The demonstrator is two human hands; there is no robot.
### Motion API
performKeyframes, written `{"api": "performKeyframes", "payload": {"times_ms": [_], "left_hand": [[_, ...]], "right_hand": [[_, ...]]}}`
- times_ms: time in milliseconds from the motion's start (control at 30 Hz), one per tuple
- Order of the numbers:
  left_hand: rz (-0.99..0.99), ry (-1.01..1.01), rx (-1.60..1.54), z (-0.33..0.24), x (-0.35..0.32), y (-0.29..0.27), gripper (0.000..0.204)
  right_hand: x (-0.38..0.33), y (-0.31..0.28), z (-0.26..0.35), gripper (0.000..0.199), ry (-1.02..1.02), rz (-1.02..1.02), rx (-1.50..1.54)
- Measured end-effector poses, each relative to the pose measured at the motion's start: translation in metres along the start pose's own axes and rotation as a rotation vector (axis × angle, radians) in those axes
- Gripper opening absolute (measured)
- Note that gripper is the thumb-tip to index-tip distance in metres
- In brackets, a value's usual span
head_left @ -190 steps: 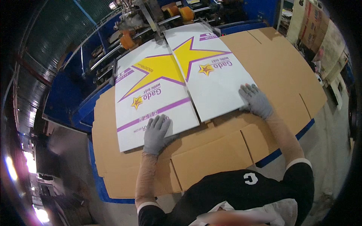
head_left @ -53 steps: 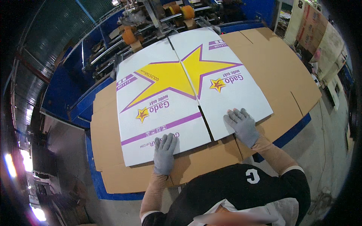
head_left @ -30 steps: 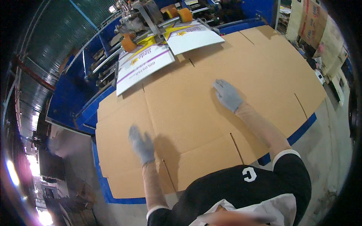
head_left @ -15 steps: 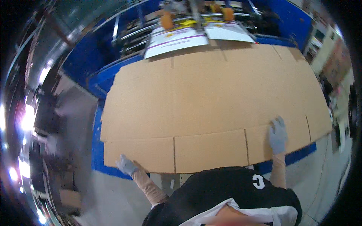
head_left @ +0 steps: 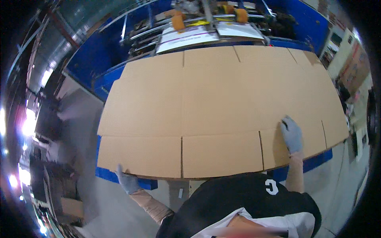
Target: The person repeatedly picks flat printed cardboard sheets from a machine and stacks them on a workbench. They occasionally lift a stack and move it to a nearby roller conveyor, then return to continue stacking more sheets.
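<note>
A large flat cardboard sheet (head_left: pixel 222 95), brown with crease lines and slots, lies across a blue machine table. My left hand (head_left: pixel 127 181), in a grey glove, holds its front left edge. The thumb side shows at the rim while the other fingers are partly hidden. Further right, my gloved right hand (head_left: pixel 292 136) is on top of the sheet near the front crease. Its fingers are curled in and drawn together; whatever may be within them is hidden.
Beyond the sheet's far edge, white printed sheets (head_left: pixel 186 38) lie under metal bars with orange rollers (head_left: pixel 178 22). The blue table edge (head_left: pixel 149 184) shows below the cardboard. A brown box (head_left: pixel 72 207) stands on the floor at left.
The sheet's left side has shifted left and away from me, its front edge slightly farther off. My left hand has moved left with it. My right hand's fingers have curled from a flatter pose.
</note>
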State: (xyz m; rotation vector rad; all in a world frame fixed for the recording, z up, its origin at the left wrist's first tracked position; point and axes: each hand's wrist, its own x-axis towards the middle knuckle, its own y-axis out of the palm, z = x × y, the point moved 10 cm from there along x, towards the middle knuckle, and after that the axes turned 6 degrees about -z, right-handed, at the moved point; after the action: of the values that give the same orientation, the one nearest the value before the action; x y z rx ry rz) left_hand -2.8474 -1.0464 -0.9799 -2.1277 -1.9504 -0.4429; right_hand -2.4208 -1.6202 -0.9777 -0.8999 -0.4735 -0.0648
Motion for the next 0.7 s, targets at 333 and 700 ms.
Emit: {"api": "performKeyframes", "payload": {"times_ms": [333, 700], "left_hand": [[0.675, 0.309, 0.413, -0.170, -0.079, 0.178, 0.040], [1.093, 0.843, 0.357, -0.146, -0.214, 0.267, 0.047]], "right_hand": [[0.054, 0.028, 0.099, 0.070, 0.195, 0.505, 1.139], [0.125, 0.086, 0.122, 0.056, 0.312, 0.517, 1.415]]}}
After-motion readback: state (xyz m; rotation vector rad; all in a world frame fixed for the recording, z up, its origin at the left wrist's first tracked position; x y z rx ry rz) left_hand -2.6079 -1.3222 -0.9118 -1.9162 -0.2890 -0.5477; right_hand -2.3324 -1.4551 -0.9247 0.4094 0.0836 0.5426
